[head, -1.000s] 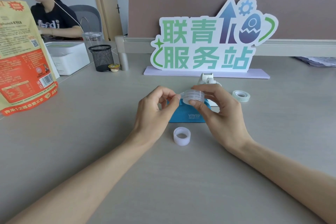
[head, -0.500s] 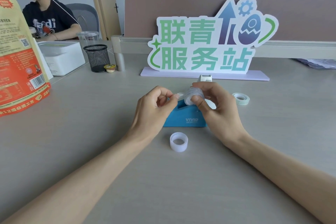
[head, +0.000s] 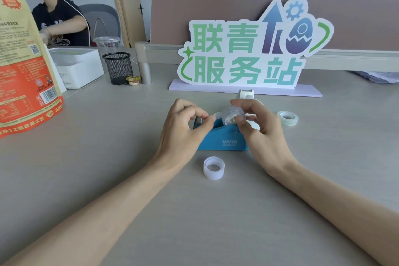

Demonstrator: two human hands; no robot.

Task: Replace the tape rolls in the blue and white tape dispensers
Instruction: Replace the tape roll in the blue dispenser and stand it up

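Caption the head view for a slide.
Right hand holds tape roll above blue dispenser; left hand pinches its loose end.

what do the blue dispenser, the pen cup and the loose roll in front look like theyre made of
Blue dispenser: likely moulded plastic, smooth matte faces with printed lettering.
Pen cup: black metal mesh by its see-through grid.
Loose roll: translucent, frosted white tape; whether it has a core cannot be told.

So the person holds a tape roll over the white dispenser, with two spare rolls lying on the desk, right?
Not quite. The head view shows the tape roll, gripped by the right hand with its loose end pinched by the left hand, held over the blue dispenser; the white dispenser stands behind. Two spare rolls do lie on the desk.
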